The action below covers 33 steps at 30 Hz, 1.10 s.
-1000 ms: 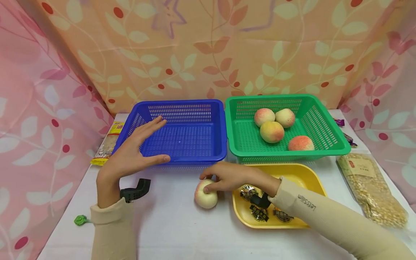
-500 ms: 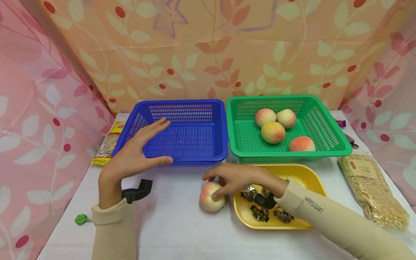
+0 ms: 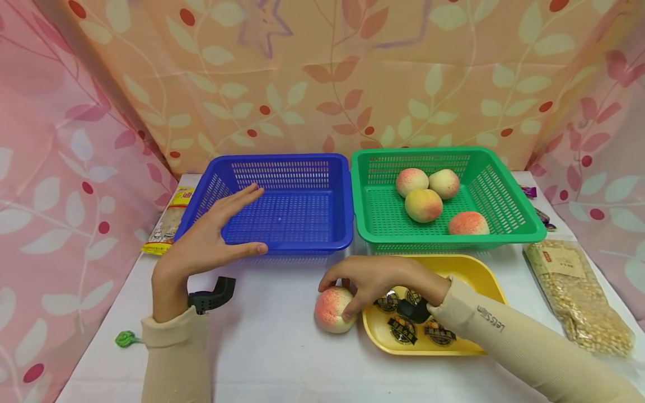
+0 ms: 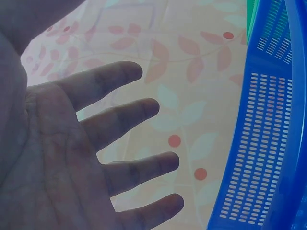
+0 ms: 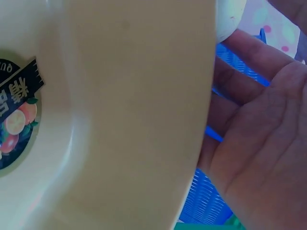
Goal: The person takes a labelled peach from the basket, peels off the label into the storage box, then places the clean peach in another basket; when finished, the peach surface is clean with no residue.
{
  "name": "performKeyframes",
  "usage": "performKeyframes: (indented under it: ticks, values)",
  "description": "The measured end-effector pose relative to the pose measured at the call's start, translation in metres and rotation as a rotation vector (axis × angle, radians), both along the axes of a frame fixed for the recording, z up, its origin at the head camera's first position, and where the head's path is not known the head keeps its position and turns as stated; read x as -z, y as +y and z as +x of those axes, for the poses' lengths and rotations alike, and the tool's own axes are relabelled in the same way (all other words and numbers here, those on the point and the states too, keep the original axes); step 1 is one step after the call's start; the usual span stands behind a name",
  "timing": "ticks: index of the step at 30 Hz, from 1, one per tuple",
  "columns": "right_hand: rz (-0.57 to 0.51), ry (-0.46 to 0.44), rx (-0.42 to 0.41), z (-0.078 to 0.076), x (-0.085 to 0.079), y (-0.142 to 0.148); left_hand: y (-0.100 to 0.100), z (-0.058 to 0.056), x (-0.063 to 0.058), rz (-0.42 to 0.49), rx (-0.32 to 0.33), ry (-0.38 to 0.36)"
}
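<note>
A pink-and-cream peach (image 3: 331,312) rests on the white cloth just left of the yellow tray (image 3: 476,272). My right hand (image 3: 375,278) grips it from above and behind, its thumb on the near right side and fingers curled over the far side. In the right wrist view the tray's wall hides most of the peach (image 5: 229,18); an index fingertip touches it. My left hand (image 3: 204,235) hovers over the front left corner of the blue basket (image 3: 287,246), fingers spread, holding nothing. Its palm and straight fingers (image 4: 129,120) show in the left wrist view.
Several peaches (image 3: 423,205) lie in the green basket (image 3: 448,239). Round fruit stickers (image 3: 403,331) are inside the tray. A bag of grains (image 3: 579,291) lies at right, a yellow packet (image 3: 168,224) at left, and a small green item (image 3: 126,338) near my left sleeve.
My right hand has moved slightly right and toward me with the peach, which has turned so more of its pink side shows. My left hand stays nearly still.
</note>
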State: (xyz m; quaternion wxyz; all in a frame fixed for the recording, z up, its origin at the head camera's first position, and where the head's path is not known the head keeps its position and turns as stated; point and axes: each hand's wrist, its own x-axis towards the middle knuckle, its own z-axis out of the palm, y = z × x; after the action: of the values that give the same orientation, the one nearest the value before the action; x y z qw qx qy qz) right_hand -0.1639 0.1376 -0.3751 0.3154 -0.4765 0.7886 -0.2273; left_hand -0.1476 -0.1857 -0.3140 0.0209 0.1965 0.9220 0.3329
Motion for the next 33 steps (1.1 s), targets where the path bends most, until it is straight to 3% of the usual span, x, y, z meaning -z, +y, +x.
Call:
performKeyframes:
  ticks: [14,19,26,33]
  values:
    - [-0.121,-0.034,-0.004,-0.002,0.013,-0.011,0.0,0.0,0.001,-0.009,-0.009,-0.03]
    - [-0.122,-0.006,-0.008,0.001,0.014,-0.007,0.004,0.0,0.002,-0.016,0.016,-0.016]
    - [-0.085,0.053,-0.007,0.005,0.01,0.001,0.023,0.003,0.003,0.012,0.168,0.005]
    - [-0.086,0.11,-0.015,0.006,0.004,0.005,0.053,0.007,0.007,-0.003,0.319,-0.037]
